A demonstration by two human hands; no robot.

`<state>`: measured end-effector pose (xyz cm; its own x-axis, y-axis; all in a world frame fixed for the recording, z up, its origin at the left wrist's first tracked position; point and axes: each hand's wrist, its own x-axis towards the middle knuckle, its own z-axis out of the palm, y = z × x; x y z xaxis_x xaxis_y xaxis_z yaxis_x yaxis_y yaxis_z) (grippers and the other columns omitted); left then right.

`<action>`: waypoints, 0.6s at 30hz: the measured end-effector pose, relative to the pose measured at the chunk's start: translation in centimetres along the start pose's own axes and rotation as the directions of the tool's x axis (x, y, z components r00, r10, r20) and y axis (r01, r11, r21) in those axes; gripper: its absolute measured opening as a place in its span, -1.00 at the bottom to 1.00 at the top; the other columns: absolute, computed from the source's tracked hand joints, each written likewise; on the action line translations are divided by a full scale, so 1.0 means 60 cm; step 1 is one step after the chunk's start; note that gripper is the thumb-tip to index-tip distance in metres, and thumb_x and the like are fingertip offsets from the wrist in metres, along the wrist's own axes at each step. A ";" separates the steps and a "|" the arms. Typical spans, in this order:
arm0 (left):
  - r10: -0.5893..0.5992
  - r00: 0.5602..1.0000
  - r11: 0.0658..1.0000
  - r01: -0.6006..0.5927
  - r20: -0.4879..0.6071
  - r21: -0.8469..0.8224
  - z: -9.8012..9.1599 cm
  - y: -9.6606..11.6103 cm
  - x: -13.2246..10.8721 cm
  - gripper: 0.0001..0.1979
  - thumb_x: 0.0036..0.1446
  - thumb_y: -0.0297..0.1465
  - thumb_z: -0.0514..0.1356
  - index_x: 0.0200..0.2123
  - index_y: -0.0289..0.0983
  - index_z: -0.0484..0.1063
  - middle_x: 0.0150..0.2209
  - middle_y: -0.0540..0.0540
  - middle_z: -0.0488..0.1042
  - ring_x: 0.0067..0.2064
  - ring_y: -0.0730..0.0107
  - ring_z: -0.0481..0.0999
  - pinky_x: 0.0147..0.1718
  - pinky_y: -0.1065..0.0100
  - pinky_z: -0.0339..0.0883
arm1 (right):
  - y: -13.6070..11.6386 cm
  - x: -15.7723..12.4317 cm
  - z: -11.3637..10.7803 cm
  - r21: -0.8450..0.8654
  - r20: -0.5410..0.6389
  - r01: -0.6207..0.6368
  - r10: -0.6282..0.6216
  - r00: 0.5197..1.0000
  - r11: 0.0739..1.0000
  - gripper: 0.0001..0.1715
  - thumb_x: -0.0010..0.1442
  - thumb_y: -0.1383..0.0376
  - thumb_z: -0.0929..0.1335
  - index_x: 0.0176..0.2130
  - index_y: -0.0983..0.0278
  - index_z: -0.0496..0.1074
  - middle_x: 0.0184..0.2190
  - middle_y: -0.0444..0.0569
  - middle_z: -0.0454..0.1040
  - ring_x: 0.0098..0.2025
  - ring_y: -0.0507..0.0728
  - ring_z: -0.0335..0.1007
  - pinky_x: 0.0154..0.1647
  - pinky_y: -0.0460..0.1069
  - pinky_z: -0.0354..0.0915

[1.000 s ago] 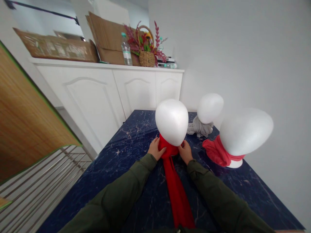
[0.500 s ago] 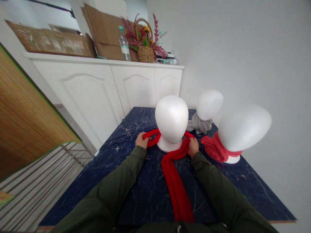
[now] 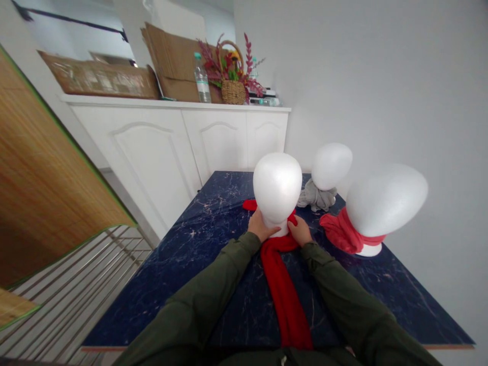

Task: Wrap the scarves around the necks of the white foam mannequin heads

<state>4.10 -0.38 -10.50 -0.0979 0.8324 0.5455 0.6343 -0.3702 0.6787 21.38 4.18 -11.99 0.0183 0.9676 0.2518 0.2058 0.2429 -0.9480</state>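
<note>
A white foam mannequin head (image 3: pixel 277 185) stands upright in front of me on the dark blue table. A bright red scarf (image 3: pixel 285 295) trails from the right side of its neck down toward the table's front edge, and another piece of it lies behind and to the left of the head. My left hand (image 3: pixel 261 227) is wrapped against the left of the neck, thumb across the front, its other fingers hidden behind. On the other side, my right hand (image 3: pixel 300 232) is closed on the scarf beside the neck.
At the right stands a mannequin head (image 3: pixel 385 203) with a coral-red scarf (image 3: pixel 343 233). Farther back is one (image 3: pixel 331 165) with a grey scarf (image 3: pixel 317 195). A white cabinet (image 3: pixel 145 152) holds boxes, a bottle and a flower basket. A metal rack (image 3: pixel 84 284) stands left.
My left hand has let go of the scarf loop and moved right onto the neck. My right hand has drawn slightly closer to the neck with the scarf. The view has shifted slightly.
</note>
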 end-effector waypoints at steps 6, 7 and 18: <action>-0.048 0.998 0.999 0.048 -0.045 0.005 -0.018 0.012 0.004 -0.18 -0.35 -0.22 0.33 0.02 -0.31 0.12 -0.04 -0.25 0.34 -0.01 0.09 0.33 -0.07 0.16 0.24 | -0.005 -0.008 -0.006 -0.038 0.069 -0.021 0.023 0.997 0.999 -0.71 -0.16 0.30 0.29 -0.34 0.32 0.42 -0.34 -0.03 0.46 -0.23 0.15 0.31 -0.09 0.08 0.18; -0.055 0.997 0.998 0.056 -0.059 0.016 -0.032 0.010 0.007 -0.19 -0.36 -0.21 0.33 0.01 -0.31 0.13 -0.05 -0.24 0.35 -0.03 0.09 0.35 -0.09 0.18 0.26 | -0.006 -0.012 -0.007 -0.028 0.076 -0.037 0.039 0.996 0.999 -0.70 -0.14 0.30 0.28 -0.33 0.32 0.41 -0.34 -0.02 0.46 -0.24 0.15 0.33 -0.09 0.08 0.19; -0.329 0.831 0.799 0.498 -0.449 0.336 -0.238 -0.155 0.072 -0.25 -0.35 -0.11 0.24 -0.08 -0.40 0.19 -0.13 -0.31 0.36 -0.08 -0.07 0.34 -0.13 0.10 0.24 | -0.061 -0.147 0.028 0.290 0.429 -0.201 0.060 0.901 0.936 -0.48 -0.04 0.34 0.28 -0.03 0.27 0.25 -0.07 0.01 0.38 -0.08 0.12 0.33 -0.01 0.09 0.22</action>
<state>-13.17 0.78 -7.45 -0.6343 0.6282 0.4505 0.7159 0.2574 0.6490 18.82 -5.15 -11.05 -0.3909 0.9164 0.0865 -0.0954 0.0531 -0.9940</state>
